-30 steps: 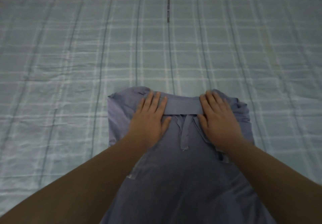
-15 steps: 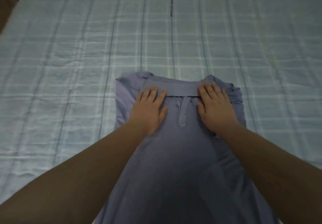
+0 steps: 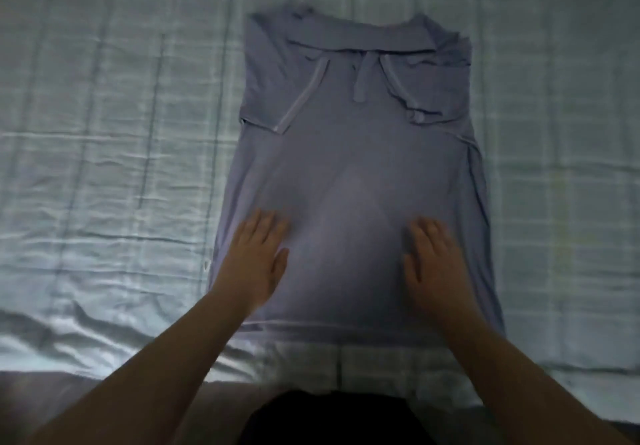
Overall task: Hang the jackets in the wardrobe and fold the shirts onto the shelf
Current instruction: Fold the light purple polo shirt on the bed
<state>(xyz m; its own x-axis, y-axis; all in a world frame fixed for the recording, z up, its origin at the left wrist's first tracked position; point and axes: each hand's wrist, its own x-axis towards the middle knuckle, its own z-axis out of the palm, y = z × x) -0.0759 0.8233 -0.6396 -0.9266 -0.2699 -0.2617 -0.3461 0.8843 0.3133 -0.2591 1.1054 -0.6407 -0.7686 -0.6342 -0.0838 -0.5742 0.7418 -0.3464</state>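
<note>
A blue-grey polo shirt (image 3: pixel 353 153) lies flat on the bed, collar at the far end, hem near me. Both sleeves are folded inward over the chest, so the shirt forms a long narrow rectangle. My left hand (image 3: pixel 256 261) rests flat on the lower left part of the shirt, fingers straight. Over on the lower right part, my right hand (image 3: pixel 436 264) lies flat the same way. Neither hand grips the fabric.
The bed is covered by a pale checked sheet (image 3: pixel 104 167), wrinkled on the left. Its near edge (image 3: pixel 173 372) runs just below the shirt's hem. Something dark (image 3: pixel 329 417) sits at the bottom middle, close to my body.
Both hands have slid from the collar down the shirt toward the hem, staying flat. The view has tilted down, so the whole shirt and the bed's near edge now show.
</note>
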